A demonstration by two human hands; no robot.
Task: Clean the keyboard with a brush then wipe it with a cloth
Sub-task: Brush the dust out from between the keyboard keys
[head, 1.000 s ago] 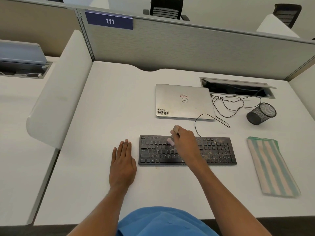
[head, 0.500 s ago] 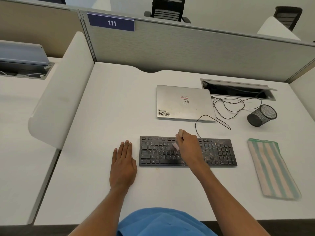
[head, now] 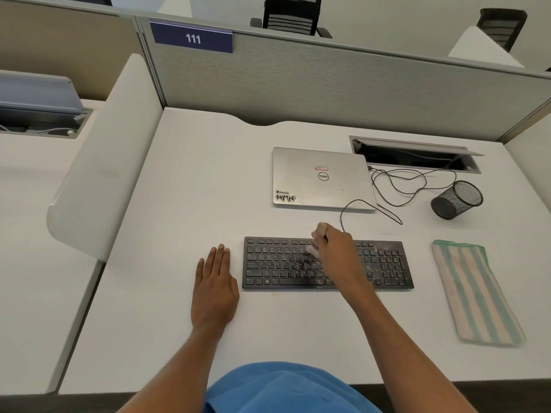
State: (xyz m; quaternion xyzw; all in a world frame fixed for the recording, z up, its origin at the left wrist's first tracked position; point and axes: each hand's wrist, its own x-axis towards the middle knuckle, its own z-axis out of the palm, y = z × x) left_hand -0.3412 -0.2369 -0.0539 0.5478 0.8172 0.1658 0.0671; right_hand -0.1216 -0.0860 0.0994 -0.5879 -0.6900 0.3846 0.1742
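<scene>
I am in the brushing half of the job, and by my reading not yet through it. My right hand point(head: 337, 251) is clenched around the small brush point(head: 313, 249). Its pale handle sticks up past the knuckles and the bristles are down on the upper key rows near the middle of the keyboard point(head: 280, 263). The keyboard lies flat on the surface point(head: 208, 189), directly in front of me and nearer than the closed laptop point(head: 322, 177).

My left hand point(head: 214, 290) is released, lying flat on the surface just left of the keyboard with straight fingers, holding nothing. It does not touch the keyboard's edge.

The left keys look fairly dark and clean. Pale crumbs and dust speckle the right side — around the number pad and the keys beside it — and a few bits sit along the near edge by the space bar. I judge that the right end is left to sweep, so the brushing is perhaps halfway.

The striped cloth point(head: 474, 290) lies flat, well to the right of the keyboard and apart from both hands. The wiping step has not begun and the whole second half remains.
</scene>
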